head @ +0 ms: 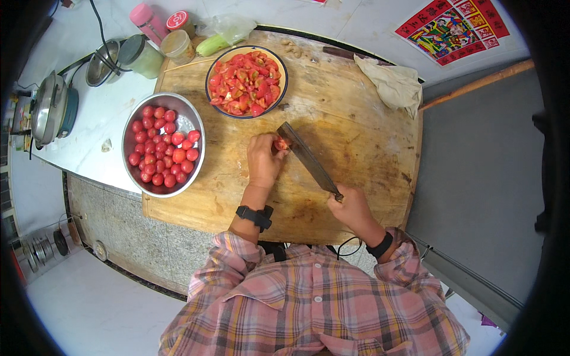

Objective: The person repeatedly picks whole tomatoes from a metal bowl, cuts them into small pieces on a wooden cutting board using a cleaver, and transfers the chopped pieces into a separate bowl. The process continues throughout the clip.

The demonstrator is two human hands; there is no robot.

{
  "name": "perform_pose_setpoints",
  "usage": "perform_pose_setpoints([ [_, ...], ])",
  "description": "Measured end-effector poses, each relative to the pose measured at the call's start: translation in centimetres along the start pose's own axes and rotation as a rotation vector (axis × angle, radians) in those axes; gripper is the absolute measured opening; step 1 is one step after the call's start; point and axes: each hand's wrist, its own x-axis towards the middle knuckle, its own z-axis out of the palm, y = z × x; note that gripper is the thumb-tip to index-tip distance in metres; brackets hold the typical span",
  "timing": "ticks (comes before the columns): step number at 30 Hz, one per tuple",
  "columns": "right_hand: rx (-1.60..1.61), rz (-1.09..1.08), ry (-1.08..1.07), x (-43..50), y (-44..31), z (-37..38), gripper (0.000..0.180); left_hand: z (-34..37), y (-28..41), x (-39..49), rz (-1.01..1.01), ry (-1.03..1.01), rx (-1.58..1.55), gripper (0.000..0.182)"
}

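My left hand point(263, 159) holds a cut tomato piece point(280, 143) in its fingertips, on or just over the wooden board point(222, 178). Gripped by its handle in my right hand point(353, 207) is a cleaver point(309, 158). The blade slants up to the left, and its far end is right beside the tomato piece. Behind my left hand stands an enamel bowl point(247, 82) with a dark blue rim, heaped with chopped tomato. To the left, a steel basin point(200, 151) holds many whole small tomatoes point(160, 147).
Along the back left are a pink bottle point(148, 22), a lidded glass jar point(141, 57), a plastic tub point(178, 46) and a bagged green vegetable point(213, 44). Pieces of ginger point(291, 48) and a cream cloth point(389, 82) lie at the board's back. An electric pan point(49, 109) stands far left.
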Motion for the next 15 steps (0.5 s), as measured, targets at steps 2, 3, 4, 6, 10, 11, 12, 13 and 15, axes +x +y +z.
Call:
perform_pose_setpoints([
  [2, -0.004, 0.028, -0.04, 0.2, -0.3, -0.4, 0.022, 0.4, -0.7, -0.1, 0.014, 0.007, 0.011, 0.049],
  [3, -0.013, 0.056, -0.071, 0.3, -1.1, -1.0, 0.022, 0.4, -0.8, -0.1, 0.01, 0.008, 0.009, 0.048],
  [4, -0.023, 0.084, -0.102, 0.6, -1.5, -1.4, 0.023, 0.5, -1.0, -0.1, 0.006, 0.01, 0.007, 0.048],
  [6, -0.123, 0.067, -0.102, 2.0, -1.0, -0.3, 0.024, 0.6, -1.2, -0.2, -0.005, 0.012, -0.003, 0.047],
  [10, -0.089, 0.067, -0.045, 3.7, -0.6, 2.4, 0.026, 0.4, -1.5, -0.2, 0.038, 0.016, -0.046, 0.044],
  [11, -0.061, 0.063, -0.033, 4.0, 0.1, 2.6, 0.026, 0.5, -1.7, -0.2, 0.067, 0.017, -0.052, 0.043],
  [12, -0.03, 0.06, -0.029, 4.1, 0.6, 2.8, 0.026, 0.1, -1.4, -0.2, 0.078, 0.022, -0.017, 0.041],
  [13, 0.0, 0.059, -0.025, 4.1, 1.0, 2.8, 0.026, -0.3, -1.1, -0.1, 0.09, 0.025, 0.018, 0.039],
  [15, 0.029, 0.03, -0.009, 3.6, 0.7, 2.2, 0.024, -0.6, -1.3, -0.1, 0.096, 0.019, 0.02, 0.035],
])
